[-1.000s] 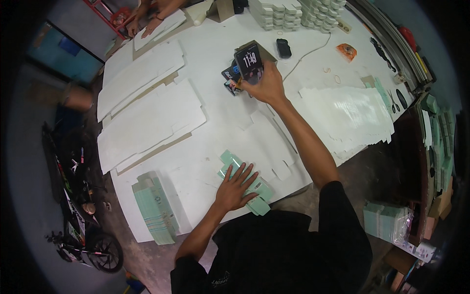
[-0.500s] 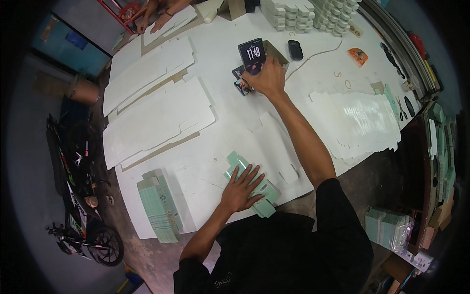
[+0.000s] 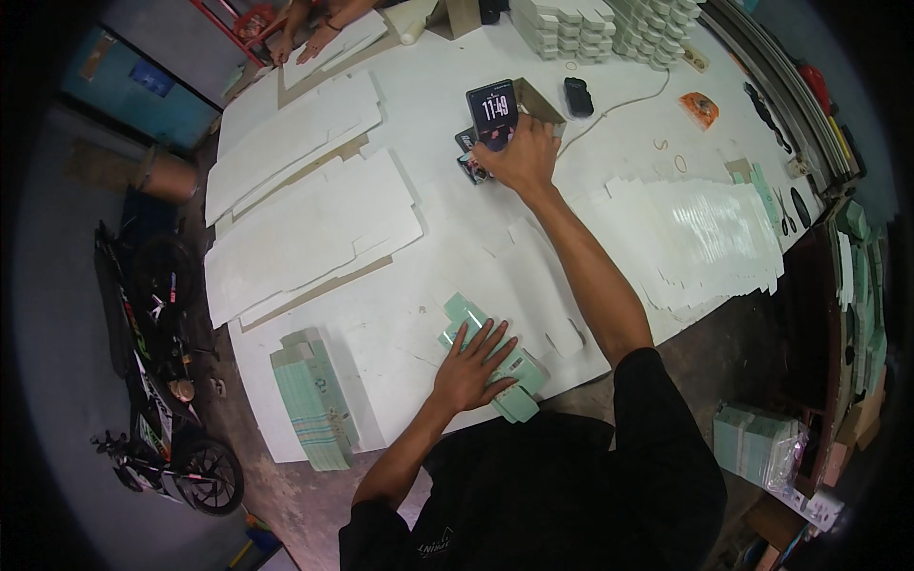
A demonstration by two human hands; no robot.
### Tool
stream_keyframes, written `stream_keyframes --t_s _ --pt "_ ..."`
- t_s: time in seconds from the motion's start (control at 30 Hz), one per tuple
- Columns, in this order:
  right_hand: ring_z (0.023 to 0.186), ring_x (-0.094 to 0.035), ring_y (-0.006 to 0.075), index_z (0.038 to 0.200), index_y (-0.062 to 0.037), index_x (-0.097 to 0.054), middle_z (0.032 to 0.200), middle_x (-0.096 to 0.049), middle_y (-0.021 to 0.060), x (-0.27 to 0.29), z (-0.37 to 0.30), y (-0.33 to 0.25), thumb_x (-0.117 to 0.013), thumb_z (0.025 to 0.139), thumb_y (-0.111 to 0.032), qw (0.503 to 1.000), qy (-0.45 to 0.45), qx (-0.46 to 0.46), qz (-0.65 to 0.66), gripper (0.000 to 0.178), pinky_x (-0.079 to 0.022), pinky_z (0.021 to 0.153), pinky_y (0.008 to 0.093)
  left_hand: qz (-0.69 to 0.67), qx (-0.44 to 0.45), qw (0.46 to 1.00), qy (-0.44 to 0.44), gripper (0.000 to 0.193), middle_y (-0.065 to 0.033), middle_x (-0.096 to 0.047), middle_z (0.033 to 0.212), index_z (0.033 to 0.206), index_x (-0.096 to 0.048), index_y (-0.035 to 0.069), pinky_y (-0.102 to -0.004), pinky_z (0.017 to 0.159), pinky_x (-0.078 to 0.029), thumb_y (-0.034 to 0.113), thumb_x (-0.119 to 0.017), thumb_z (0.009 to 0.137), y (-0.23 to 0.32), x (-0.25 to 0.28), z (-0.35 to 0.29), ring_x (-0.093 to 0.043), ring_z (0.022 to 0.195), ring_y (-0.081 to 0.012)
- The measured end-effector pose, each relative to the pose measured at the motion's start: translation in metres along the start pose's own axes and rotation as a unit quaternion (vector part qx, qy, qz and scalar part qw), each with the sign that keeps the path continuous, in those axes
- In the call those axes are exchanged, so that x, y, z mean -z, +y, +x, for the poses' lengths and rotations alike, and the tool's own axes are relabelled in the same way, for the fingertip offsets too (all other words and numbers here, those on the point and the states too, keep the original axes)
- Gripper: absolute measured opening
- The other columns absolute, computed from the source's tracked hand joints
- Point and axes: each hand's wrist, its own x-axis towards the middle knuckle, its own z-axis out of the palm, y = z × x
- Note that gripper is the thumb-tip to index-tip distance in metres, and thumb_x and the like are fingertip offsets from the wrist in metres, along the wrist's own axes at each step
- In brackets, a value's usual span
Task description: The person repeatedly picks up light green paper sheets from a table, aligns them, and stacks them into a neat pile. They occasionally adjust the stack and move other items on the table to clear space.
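My left hand (image 3: 468,371) lies flat, fingers spread, on a flattened light-green carton (image 3: 526,373) near the table's front edge. Farther off, my right hand (image 3: 529,160) is closed round the lower edge of a phone (image 3: 492,112) with a lit screen. The phone leans upright against a brown cardboard piece (image 3: 539,101). Below it, a small dark item with a coloured picture (image 3: 473,169) sits by my right thumb; my fingers partly cover it. Between my arms lies a white carton blank (image 3: 535,276).
White sheet stacks (image 3: 314,228) cover the table's left; more fanned blanks (image 3: 700,233) lie right. A green carton bundle (image 3: 312,404) stands front left. Folded cartons (image 3: 562,29), a black device (image 3: 577,97) and scissors (image 3: 786,211) lie farther off. Another person's hands (image 3: 319,40) work at far left.
The view has shifted slightly. My left hand stays on the green carton, and my right hand stays at the phone with hardly any movement.
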Motion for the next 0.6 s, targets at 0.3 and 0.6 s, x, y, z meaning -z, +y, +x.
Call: stream_keyframes --t_s 0.3,0.6 --pt "0.11 -0.061 0.0387 0.107 0.0049 -0.065 0.108 -0.07 0.0248 0.001 0.0022 -0.0013 -0.085 0.064 -0.048 1.0 -0.027 -0.004 0.0 0.072 -0.045 0.098 0.0518 0.001 0.004 1.0 0.004 0.073 -0.0121 -0.038 0.169 0.158 -0.05 0.017 -0.0605 0.13 -0.015 0.053 -0.068 0.097 0.0011 0.0013 0.0001 -0.03 0.158 -0.0334" --pt "0.109 -0.06 0.04 0.113 0.0047 -0.064 0.109 -0.069 0.025 0.0041 0.0043 -0.0055 -0.084 0.066 -0.049 1.0 0.001 0.013 -0.004 0.074 -0.045 0.097 0.0531 0.002 0.005 1.0 0.017 0.073 -0.0115 -0.04 0.168 0.157 -0.051 0.017 -0.0601 0.13 -0.015 0.054 -0.069 0.096 -0.0006 -0.0019 -0.0004 -0.032 0.157 -0.0327"
